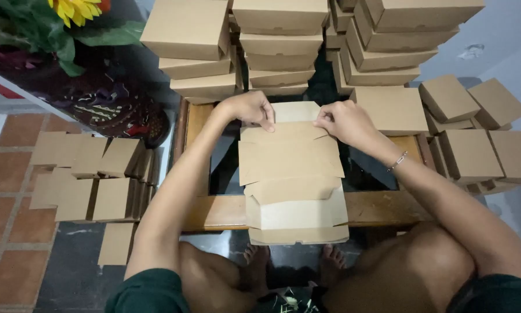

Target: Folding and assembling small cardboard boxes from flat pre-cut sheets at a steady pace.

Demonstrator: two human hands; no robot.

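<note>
A flat brown cardboard box blank (292, 174) lies partly folded on a low wooden table with a dark glass top (214, 211). My left hand (250, 109) pinches the blank's far left corner by a flap. My right hand (344, 122), with a thin bracelet on its wrist, pinches the far right corner. The near end of the blank is folded up into a shallow wall and hangs over the table's front edge.
Stacks of finished brown boxes (280, 40) stand at the table's far side. More boxes (474, 133) are piled at the right. Flat blanks (89, 179) lie on the tiled floor at the left. A sunflower pot (75, 35) sits top left. My knees and feet are below.
</note>
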